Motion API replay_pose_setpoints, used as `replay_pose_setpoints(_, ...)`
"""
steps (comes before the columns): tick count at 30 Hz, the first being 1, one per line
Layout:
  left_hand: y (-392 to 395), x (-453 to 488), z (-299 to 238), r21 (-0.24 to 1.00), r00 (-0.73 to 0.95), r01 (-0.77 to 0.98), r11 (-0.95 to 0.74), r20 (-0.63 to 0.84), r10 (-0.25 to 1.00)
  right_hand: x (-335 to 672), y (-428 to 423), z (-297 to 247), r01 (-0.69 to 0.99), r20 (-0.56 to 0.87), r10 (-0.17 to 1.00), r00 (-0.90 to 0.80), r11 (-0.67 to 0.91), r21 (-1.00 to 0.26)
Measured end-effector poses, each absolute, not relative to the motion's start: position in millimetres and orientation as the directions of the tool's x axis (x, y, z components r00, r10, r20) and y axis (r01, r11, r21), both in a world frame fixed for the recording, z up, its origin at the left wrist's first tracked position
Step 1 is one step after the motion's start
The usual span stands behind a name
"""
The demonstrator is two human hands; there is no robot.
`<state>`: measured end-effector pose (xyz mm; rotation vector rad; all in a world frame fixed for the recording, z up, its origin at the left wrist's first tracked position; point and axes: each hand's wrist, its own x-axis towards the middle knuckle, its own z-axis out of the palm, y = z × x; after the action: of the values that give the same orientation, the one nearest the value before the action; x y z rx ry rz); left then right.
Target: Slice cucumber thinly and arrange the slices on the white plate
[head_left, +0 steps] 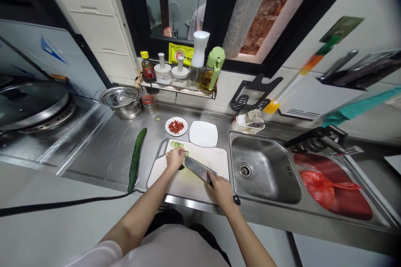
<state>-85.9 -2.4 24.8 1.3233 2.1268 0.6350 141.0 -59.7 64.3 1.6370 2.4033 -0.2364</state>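
On the steel counter (103, 154), a white cutting board (216, 158) is lying beside the sink (266, 175). The left hand (174, 158) is curling down on a cucumber piece (181, 167), steadying it. The right hand (221, 190) is gripping the knife (199, 168), blade angling toward it; slices (177, 144) are lying behind.

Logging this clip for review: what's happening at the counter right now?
A person is slicing a cucumber on the white cutting board. The left hand pins the cucumber piece down, while the right hand holds the knife, its blade against the piece. A few cut slices lie at the board's far edge. A whole cucumber lies on the counter to the left.
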Motion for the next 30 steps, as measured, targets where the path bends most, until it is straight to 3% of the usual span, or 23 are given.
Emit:
replay_pose_setpoints(14,38,-104,3,0.502,-0.375,0.770,0.393,-0.142,0.916,147,-58,54,0.955,-0.265,0.919,-0.293,0.293,-0.040)
replay_pose_setpoints(30,43,-103,3,0.454,-0.395,0.795,0.401,-0.114,0.912,145,-53,49,0.962,-0.284,0.919,-0.273,0.254,-0.104)
